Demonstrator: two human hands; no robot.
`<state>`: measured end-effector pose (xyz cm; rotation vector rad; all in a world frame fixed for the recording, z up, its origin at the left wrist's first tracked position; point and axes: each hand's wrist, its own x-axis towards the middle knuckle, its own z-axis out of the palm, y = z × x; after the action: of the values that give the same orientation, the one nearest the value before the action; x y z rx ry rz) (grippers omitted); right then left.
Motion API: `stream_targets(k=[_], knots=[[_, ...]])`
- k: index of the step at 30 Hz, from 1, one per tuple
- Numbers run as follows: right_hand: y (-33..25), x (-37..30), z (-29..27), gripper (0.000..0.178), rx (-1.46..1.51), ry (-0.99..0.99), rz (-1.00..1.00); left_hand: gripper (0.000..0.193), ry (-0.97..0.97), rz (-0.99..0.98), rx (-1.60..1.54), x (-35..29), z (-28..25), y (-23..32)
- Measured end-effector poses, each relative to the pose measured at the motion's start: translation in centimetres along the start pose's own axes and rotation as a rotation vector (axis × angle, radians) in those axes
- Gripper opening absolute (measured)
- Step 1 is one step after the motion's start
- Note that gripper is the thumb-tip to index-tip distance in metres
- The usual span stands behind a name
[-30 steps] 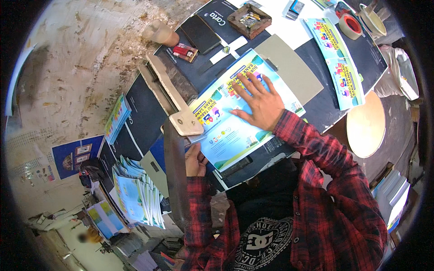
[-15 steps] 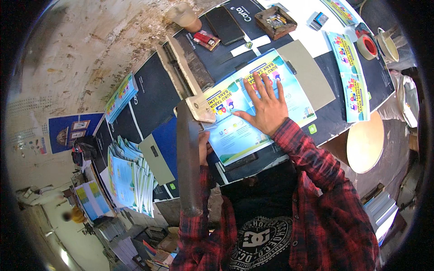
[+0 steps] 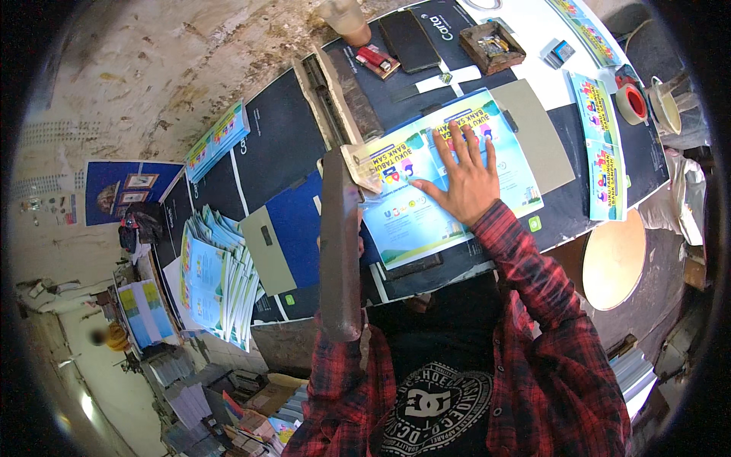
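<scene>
My right hand [image 3: 466,179] lies flat with fingers spread on an open blue-and-green printed booklet [image 3: 426,232]. The booklet's left edge sits against the cream head of a long metal tool [image 3: 359,169], which looks like a large stapler or cutter. A long brown handle [image 3: 341,266] reaches from that head toward my body. Behind this handle is my left hand [image 3: 362,238], of which only slivers show near the booklet's lower left corner. Its fingers are hidden, so I cannot see whether it grips anything. Grey board [image 3: 544,152] lies under the booklet's right side.
Stacked booklets [image 3: 217,282] fan out at the left, with another stack [image 3: 218,141] beyond. Across the back lie a cup [image 3: 346,23], a red lighter [image 3: 375,59], a dark phone [image 3: 410,39] and a small tray [image 3: 491,47]. Printed covers [image 3: 605,152] and tape [image 3: 630,103] are at right.
The whole view has shifted, the table now sitting further right in it. My right hand stays flat on the booklet. Less of my left hand shows behind the handle.
</scene>
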<state>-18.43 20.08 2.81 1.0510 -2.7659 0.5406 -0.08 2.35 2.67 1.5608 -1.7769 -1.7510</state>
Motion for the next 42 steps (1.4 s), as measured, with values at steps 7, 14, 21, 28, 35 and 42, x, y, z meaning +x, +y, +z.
stream_targets(k=[7,14,21,28,35,42], knots=[[0.2,-0.1,0.3,0.087,0.017,0.037,-0.003,0.030,-0.078,-0.019,-0.044,0.9,-0.2,0.0],[-1.3,-0.3,0.4,0.087,0.046,0.040,0.001,0.030,-0.167,-0.135,-0.070,3.9,-3.1,-2.3],[-0.8,-0.3,0.5,0.089,0.076,0.008,0.018,0.021,-0.033,-0.097,-0.046,1.2,-1.6,0.1],[0.8,-0.2,0.5,0.088,0.044,0.001,0.018,0.017,0.023,-0.010,-0.044,0.3,1.4,1.4],[2.0,1.1,-0.2,0.098,-0.018,-0.081,-0.071,0.023,0.030,0.014,0.007,1.9,0.3,-1.1],[6.6,2.8,-0.7,0.101,-0.078,-0.170,-0.285,0.027,0.012,0.009,0.015,1.5,0.6,-0.9]])
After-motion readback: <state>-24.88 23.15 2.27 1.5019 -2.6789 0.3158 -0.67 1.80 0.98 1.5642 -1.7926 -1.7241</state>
